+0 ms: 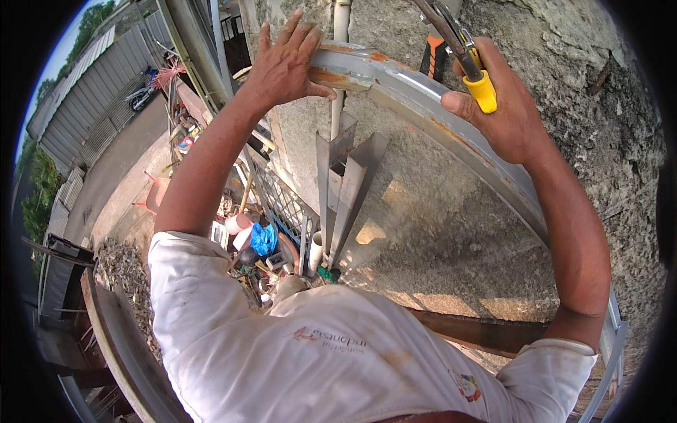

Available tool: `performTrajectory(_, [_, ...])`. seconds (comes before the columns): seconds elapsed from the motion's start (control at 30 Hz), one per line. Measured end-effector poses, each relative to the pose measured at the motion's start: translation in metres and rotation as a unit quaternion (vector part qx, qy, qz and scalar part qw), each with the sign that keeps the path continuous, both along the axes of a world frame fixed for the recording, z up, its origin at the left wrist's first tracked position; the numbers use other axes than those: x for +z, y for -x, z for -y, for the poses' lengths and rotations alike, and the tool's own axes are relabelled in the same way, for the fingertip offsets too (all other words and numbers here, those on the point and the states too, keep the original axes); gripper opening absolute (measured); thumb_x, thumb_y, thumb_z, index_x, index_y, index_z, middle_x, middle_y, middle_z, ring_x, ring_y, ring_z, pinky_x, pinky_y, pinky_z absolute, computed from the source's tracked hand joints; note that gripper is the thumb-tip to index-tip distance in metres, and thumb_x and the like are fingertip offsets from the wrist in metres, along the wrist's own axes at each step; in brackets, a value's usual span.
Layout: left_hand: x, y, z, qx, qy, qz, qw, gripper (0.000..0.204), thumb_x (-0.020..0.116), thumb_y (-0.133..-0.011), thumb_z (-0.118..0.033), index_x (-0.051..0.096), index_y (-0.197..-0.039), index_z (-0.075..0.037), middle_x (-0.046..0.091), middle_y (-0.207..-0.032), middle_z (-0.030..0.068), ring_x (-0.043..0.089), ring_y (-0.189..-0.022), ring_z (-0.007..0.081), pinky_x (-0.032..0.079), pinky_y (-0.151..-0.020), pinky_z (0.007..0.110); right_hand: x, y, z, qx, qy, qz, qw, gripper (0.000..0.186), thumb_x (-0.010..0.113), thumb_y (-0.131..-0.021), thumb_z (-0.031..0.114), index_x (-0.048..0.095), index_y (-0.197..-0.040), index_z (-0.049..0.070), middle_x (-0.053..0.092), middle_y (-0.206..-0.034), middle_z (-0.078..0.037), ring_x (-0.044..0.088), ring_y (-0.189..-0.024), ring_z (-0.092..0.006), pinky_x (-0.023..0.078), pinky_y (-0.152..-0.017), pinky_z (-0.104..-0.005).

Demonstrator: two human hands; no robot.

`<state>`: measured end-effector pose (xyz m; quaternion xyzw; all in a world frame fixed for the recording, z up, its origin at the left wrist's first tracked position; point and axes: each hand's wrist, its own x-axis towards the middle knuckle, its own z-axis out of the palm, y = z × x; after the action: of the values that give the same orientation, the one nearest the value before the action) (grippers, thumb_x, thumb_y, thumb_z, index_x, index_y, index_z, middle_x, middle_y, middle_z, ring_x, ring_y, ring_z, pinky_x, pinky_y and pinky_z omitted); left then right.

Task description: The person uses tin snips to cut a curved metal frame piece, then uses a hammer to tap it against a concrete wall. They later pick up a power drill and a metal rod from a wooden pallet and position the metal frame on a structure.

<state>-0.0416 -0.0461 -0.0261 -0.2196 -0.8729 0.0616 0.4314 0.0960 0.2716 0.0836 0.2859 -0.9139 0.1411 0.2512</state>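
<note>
My left hand (pixel 285 67) lies with fingers spread over the left part of a grey, rust-spotted steel channel (pixel 409 95) that slopes down to the right across the concrete surface. My right hand (pixel 501 120) is closed round a metal tool with a yellow grip (pixel 479 90), its thumb at the channel's upper edge. An orange-and-black tool (pixel 434 53) lies just above the channel. A white pipe (pixel 340 21) runs behind the channel, and short metal channel pieces (pixel 360 176) stand below it at the centre.
Rough concrete (pixel 592 127) fills the right. At lower left are clutter with a blue plastic bag (pixel 263 238), a metal lattice (pixel 281 201) and rubble (pixel 120 268). Beyond are a paved yard (pixel 113 183), a wheelbarrow (pixel 156 194), a motorbike (pixel 141 95) and a corrugated fence (pixel 92 106).
</note>
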Motion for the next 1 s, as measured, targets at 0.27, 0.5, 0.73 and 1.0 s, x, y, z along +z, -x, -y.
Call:
performTrajectory(0.27, [0.005,0.025,0.014,-0.049,0.044,0.044,0.997,0.113,0.075,-0.062,-0.075,0.034,-0.147,-0.012,0.040,-0.146,0.0168,0.031,-0.143,0.0337,0.025,-0.116,0.059,0.003,0.002,0.001,0.004,-0.003,0.026,1.000,0.077,0.064,-0.078,0.073,0.050,-0.120,0.010,0.061,-0.097,-0.009,0.063,-0.096,-0.0286,0.051,-0.082,-0.0446])
performTrajectory(0.5, [0.080,-0.043,-0.002,-0.031,-0.113,0.333,0.936,0.080,0.068,-0.072,-0.076,0.073,-0.096,0.001,0.068,-0.073,0.0199,0.072,-0.074,0.0295,0.058,-0.068,0.042,-0.001,0.007,-0.005,0.029,0.003,0.013,0.999,0.080,0.059,-0.078,0.077,0.049,-0.125,0.012,0.057,-0.097,-0.008,0.060,-0.095,-0.0259,0.049,-0.081,-0.0443])
performTrajectory(0.73, [0.062,-0.110,-0.047,0.000,-0.146,0.167,0.975,0.062,0.063,-0.086,-0.061,0.070,-0.081,0.001,0.065,-0.064,0.0175,0.067,-0.065,0.0363,0.053,-0.064,0.045,-0.003,0.010,-0.003,0.029,0.022,0.024,0.999,0.081,0.060,-0.078,0.077,0.051,-0.126,0.013,0.058,-0.099,-0.008,0.061,-0.098,-0.0267,0.050,-0.082,-0.0444])
performTrajectory(1.0, [0.068,-0.109,-0.071,0.064,-0.001,0.177,0.982,0.076,0.054,-0.085,-0.071,0.067,-0.101,0.002,0.067,-0.082,0.0185,0.069,-0.077,0.0383,0.055,-0.069,0.047,-0.009,0.013,-0.007,0.042,0.028,0.017,0.999,0.078,0.063,-0.079,0.072,0.050,-0.128,0.014,0.058,-0.099,-0.008,0.061,-0.097,-0.0255,0.050,-0.081,-0.0444])
